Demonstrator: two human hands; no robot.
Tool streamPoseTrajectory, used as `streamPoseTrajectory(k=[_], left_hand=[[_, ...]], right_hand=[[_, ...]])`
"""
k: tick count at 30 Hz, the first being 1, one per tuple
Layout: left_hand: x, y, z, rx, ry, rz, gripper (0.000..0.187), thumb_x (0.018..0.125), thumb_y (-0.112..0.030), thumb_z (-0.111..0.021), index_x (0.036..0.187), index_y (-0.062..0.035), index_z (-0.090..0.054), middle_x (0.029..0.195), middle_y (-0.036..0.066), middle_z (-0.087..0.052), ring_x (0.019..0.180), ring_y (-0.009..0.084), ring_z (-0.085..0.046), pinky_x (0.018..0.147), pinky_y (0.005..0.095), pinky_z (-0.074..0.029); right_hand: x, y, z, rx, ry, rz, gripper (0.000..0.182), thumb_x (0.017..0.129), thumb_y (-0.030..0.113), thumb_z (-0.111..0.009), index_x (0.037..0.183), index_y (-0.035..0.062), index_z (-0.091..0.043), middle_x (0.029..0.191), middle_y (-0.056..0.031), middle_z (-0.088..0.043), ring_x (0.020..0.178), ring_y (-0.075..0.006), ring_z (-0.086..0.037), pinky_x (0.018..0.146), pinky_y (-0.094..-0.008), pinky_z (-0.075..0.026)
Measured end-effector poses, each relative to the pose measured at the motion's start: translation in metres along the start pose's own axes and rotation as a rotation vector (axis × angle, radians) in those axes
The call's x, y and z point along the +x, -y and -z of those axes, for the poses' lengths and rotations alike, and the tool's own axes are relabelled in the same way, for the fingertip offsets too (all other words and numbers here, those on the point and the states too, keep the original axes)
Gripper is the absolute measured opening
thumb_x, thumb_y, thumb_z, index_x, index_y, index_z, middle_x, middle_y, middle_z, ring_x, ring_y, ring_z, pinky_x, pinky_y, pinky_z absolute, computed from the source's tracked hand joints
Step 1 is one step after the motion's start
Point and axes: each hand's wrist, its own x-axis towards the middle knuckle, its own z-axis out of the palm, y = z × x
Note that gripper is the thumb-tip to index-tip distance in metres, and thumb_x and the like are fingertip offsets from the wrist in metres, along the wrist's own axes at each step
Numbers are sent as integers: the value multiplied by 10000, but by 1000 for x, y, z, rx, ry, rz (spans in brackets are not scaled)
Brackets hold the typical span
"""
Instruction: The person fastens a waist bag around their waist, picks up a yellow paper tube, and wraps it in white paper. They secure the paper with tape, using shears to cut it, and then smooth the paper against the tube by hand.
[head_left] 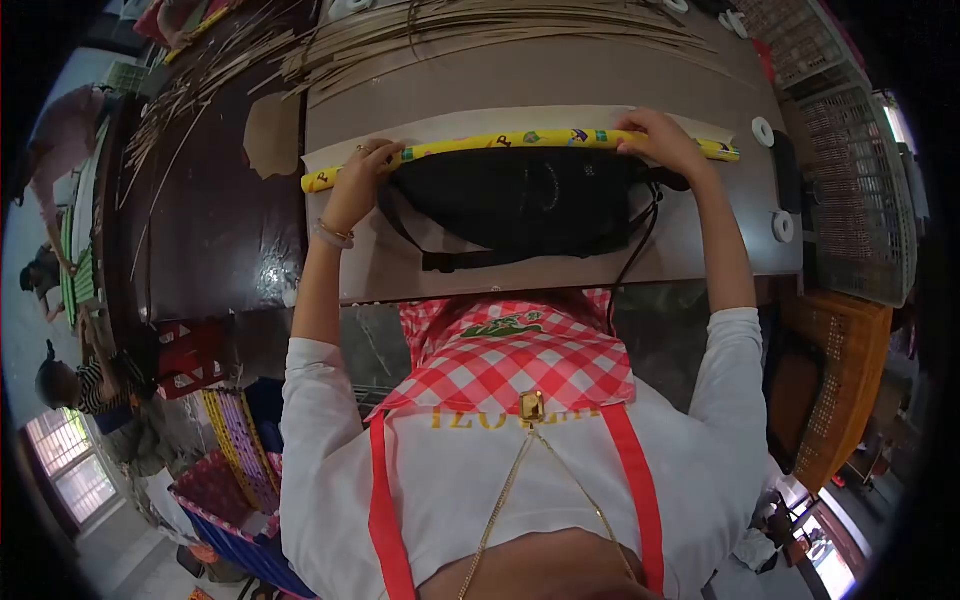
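Observation:
A long yellow roll (pixel 480 145) with colourful printed figures lies crosswise on the table, along a strip of beige paper (pixel 440 130). My left hand (pixel 368 172) grips the roll near its left end, fingers curled over the top. Toward the other end, my right hand (pixel 662 142) is closed on the same roll, thumb on the near side. Just below the roll sits a black bag (pixel 510 205) with a strap and buckle, between my forearms. Whether the roll is solid or hollow cannot be seen.
Thin wooden strips (pixel 500 38) lie across the back of the table (pixel 560 85). A brown paper piece (pixel 272 138) is at left. Tape rolls (pixel 783 227) line the right edge beside a plastic crate (pixel 858 190). Other people (pixel 75 385) are at far left.

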Motion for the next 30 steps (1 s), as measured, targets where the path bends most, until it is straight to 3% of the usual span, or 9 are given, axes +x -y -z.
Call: streamPoseTrajectory(k=[6, 13, 16, 19, 21, 23, 27, 30], left_hand=[[-4, -2, -3, 84, -7, -15, 508, 693, 160, -473, 1153, -47, -533, 1127, 132, -524, 1009, 331, -521, 829, 373, -437], [-4, -5, -1, 131, -15, -34, 521, 683, 154, -487, 1162, -46, -528, 1147, 131, -518, 1023, 327, -521, 838, 369, -439], [-7, 0, -3, 121, -31, -55, 518, 684, 150, -493, 1161, -47, -529, 1143, 134, -518, 1020, 328, -520, 839, 371, -437], [-11, 3, -6, 57, -72, -39, 508, 691, 145, -492, 1160, -48, -531, 1145, 135, -515, 1017, 331, -518, 838, 371, -434], [-12, 3, -5, 52, -88, -64, 498, 701, 142, -491, 1159, -49, -532, 1129, 130, -525, 1006, 331, -524, 836, 371, -436], [-14, -2, -3, 104, -107, -80, 488, 706, 142, -489, 1151, -51, -538, 1116, 129, -533, 999, 330, -529, 830, 369, -438], [-19, -28, 2, 114, -260, -47, 414, 721, 136, -491, 1093, -34, -562, 1080, 116, -555, 966, 312, -549, 807, 361, -444], [-46, -47, 7, 82, -362, -209, 322, 742, 17, -568, 1059, -39, -569, 1073, 99, -564, 968, 282, -554, 813, 383, -435]], right_hand=[[-7, 1, 3, -57, -86, 92, 361, 761, 184, -678, 1073, 37, -570, 1007, -88, -588, 961, -206, -565, 858, -295, -429], [-33, 31, 17, 42, -151, 89, 303, 818, 231, -610, 1062, 54, -589, 1030, -72, -592, 985, -191, -557, 876, -305, -421], [-45, 42, 13, 112, -250, 210, 252, 804, 197, -620, 1005, 46, -602, 996, -72, -593, 938, -203, -566, 832, -303, -432], [-71, 60, 8, -36, -251, 355, 218, 757, 181, -661, 932, 61, -611, 969, -55, -592, 904, -212, -561, 816, -317, -411], [-88, 61, -5, -260, -120, 634, 242, 680, 204, -711, 870, 95, -607, 919, -32, -584, 879, -208, -547, 822, -332, -376], [-109, 71, -25, -409, -18, 507, 264, 635, 225, -727, 842, 118, -602, 879, -18, -569, 882, -191, -537, 853, -348, -353], [-118, 40, -72, -599, -109, 535, 256, 657, 230, -700, 856, 107, -596, 844, -21, -549, 854, -187, -537, 841, -361, -371], [-122, 47, -60, -439, -166, 553, 186, 746, 190, -643, 887, 89, -576, 859, -38, -557, 878, -203, -538, 893, -376, -356]])
